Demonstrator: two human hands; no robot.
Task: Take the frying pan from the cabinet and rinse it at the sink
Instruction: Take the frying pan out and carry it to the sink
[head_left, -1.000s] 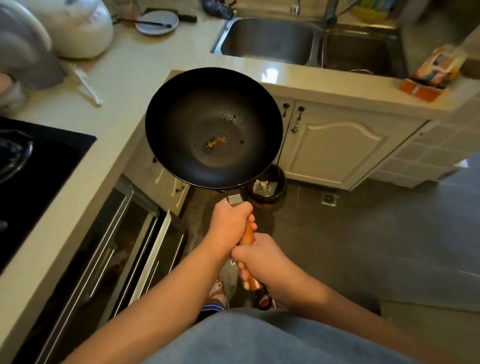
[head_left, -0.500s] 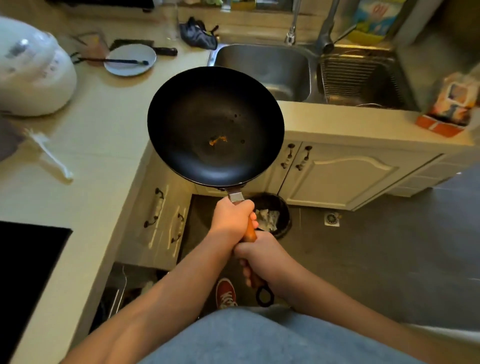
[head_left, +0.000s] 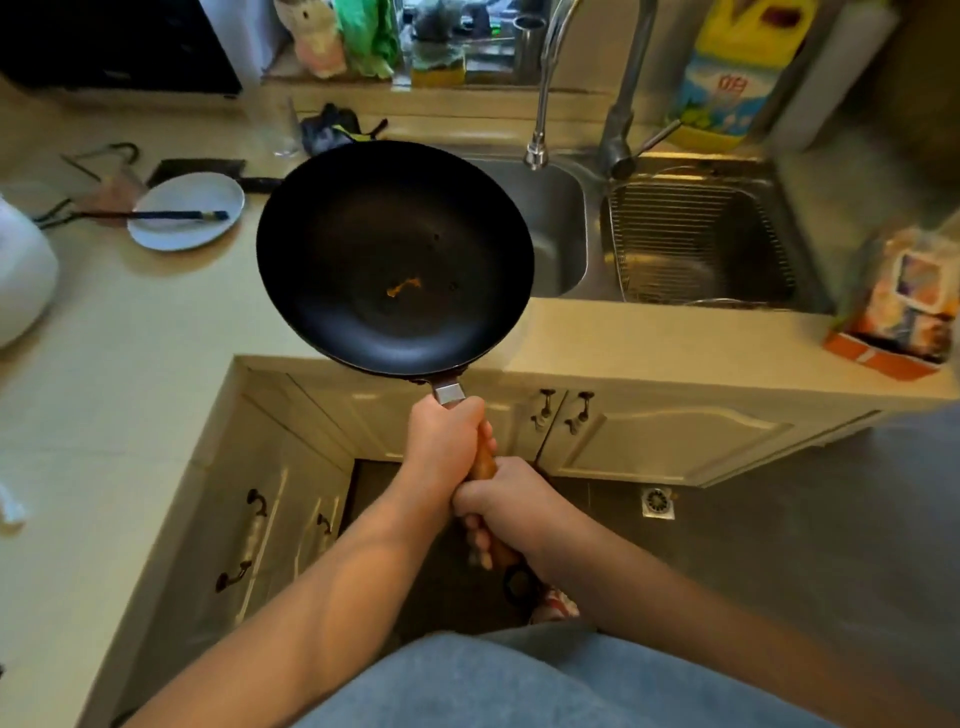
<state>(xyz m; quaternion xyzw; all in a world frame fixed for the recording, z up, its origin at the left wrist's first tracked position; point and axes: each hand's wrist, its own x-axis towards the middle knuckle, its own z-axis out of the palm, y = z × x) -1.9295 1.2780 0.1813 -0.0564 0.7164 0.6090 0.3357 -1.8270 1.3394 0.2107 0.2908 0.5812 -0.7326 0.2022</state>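
A black frying pan (head_left: 395, 244) with a small orange food scrap inside is held level in the air, its far rim overlapping the left basin of the steel sink (head_left: 558, 228). My left hand (head_left: 441, 441) grips the wooden handle just behind the metal collar. My right hand (head_left: 506, 506) grips the same handle lower down, near its hanging ring. Two faucets (head_left: 540, 150) stand behind the sink, to the right of the pan. The cabinet doors (head_left: 665, 436) under the sink are closed.
A white plate (head_left: 179, 228) with a dark utensil on it lies on the beige counter (head_left: 130, 364) left of the pan. A wire rack fills the right basin (head_left: 696, 244). A colourful packet (head_left: 904, 301) sits at the counter's right end. A yellow bottle (head_left: 727, 78) stands behind the sink.
The pan, held in both hands, has moved forward from over the counter corner toward the sink. The view has shifted so the stove and open lower cabinet have dropped out of sight.
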